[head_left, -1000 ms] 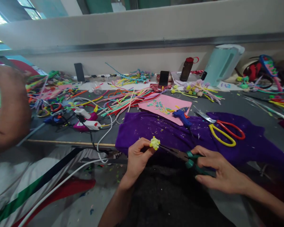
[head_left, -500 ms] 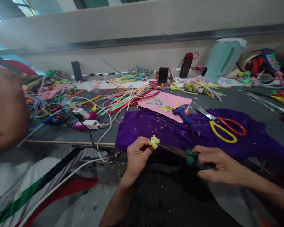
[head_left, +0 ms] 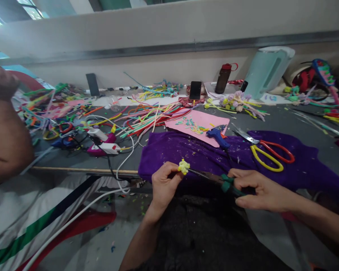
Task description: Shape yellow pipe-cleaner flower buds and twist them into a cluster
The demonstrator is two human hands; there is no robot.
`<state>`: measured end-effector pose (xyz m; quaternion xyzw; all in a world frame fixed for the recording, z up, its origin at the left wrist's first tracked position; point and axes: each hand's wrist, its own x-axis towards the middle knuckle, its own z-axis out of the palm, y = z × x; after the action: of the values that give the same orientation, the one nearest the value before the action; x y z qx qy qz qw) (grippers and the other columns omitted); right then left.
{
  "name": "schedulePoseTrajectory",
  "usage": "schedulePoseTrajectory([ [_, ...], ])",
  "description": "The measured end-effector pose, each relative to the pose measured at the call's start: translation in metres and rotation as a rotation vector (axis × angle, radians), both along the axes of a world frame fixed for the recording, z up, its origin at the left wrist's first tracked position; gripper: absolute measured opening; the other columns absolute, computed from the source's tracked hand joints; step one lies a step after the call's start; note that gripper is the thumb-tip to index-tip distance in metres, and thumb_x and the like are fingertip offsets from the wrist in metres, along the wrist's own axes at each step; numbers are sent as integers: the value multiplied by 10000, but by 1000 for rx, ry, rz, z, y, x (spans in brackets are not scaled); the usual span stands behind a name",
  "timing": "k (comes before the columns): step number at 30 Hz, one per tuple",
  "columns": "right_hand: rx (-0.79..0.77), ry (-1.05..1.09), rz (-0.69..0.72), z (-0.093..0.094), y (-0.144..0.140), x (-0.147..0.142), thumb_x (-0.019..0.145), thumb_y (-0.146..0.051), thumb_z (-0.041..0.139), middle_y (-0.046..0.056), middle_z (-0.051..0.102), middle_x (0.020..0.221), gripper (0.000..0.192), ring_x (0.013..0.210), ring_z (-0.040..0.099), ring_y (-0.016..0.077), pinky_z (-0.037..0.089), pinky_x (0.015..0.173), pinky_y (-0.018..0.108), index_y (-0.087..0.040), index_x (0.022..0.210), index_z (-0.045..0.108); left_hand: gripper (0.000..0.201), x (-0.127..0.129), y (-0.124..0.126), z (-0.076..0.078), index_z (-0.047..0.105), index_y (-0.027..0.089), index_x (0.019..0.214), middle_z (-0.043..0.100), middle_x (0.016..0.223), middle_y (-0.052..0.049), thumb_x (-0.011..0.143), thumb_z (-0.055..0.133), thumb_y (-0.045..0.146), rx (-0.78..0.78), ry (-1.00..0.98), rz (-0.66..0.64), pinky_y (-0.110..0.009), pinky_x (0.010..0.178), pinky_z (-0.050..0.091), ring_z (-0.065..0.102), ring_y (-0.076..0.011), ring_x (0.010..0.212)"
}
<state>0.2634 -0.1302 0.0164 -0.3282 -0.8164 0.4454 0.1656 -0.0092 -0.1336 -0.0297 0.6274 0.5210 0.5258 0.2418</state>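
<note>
Yellow pompom-like tuft (head_left: 184,166) sits at the table's near edge, pinched between thumb and fingertips of the left hand (head_left: 163,185), over the front hem of the purple cloth (head_left: 271,160); at three o'clock from the tuft, green-handled pliers (head_left: 214,177) lie nearly level, their thin tips touching the tuft, their handles squeezed inside the curled fingers of the right hand (head_left: 258,190); both hands hover just in front of the table (head_left: 73,160), above a dark lap; at one o'clock from the tuft a blue glue gun (head_left: 218,136) rests on the cloth, and further toward two o'clock lie scissors (head_left: 267,152) with one red and one yellow loop; at twelve o'clock a pink sheet (head_left: 199,127) carries small coloured snippets, partly overlapping the cloth's far edge; at eleven o'clock a loose heap of coloured pipe cleaners (head_left: 149,116) spreads across the grey top; a white glue gun (head_left: 109,147) with its cable sits at ten o'clock; along the far wall stand a phone (head_left: 195,90), a dark bottle (head_left: 222,78) and a pale green kettle (head_left: 267,71); at nine o'clock another person's arm (head_left: 5,128) fills the left edge.
</note>
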Motion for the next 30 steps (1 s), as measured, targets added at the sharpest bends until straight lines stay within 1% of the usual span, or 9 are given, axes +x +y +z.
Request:
schedulePoseTrajectory([
  [3,67,-15,-14,0,-1,-1,776,-350,566,9,472,746,300,676,447,127,368,611,263,-164,573,448,28,-1,0,-2,624,186,684,599,693,6,706,620,202,-17,-9,6,-230,605,410,538,-118,642],
  [7,105,-38,-6,0,-3,-1,769,-303,566,11,483,758,251,689,463,131,380,628,270,-167,588,459,30,-2,0,-4,626,184,681,605,698,4,699,627,208,-16,-18,2,-230,615,412,544,-121,650],
  [14,93,-29,-14,-1,-5,0,775,-299,562,10,486,736,258,681,464,130,380,625,270,-165,579,460,35,-2,0,-5,634,187,687,606,702,-1,712,618,205,-21,37,-14,-234,609,411,543,-120,654],
  [19,85,-35,-19,-3,-6,1,778,-302,555,13,485,736,250,677,459,133,379,616,270,-167,587,464,52,-2,-1,-6,636,186,697,608,706,-5,722,619,228,-18,41,-21,-234,613,413,542,-121,658],
  [30,189,-88,-35,-5,-7,1,745,-260,575,14,494,806,210,704,484,129,399,639,267,-170,597,456,43,-3,-1,-8,638,187,702,608,702,-5,724,617,217,-8,81,-23,-234,619,408,548,-124,652],
])
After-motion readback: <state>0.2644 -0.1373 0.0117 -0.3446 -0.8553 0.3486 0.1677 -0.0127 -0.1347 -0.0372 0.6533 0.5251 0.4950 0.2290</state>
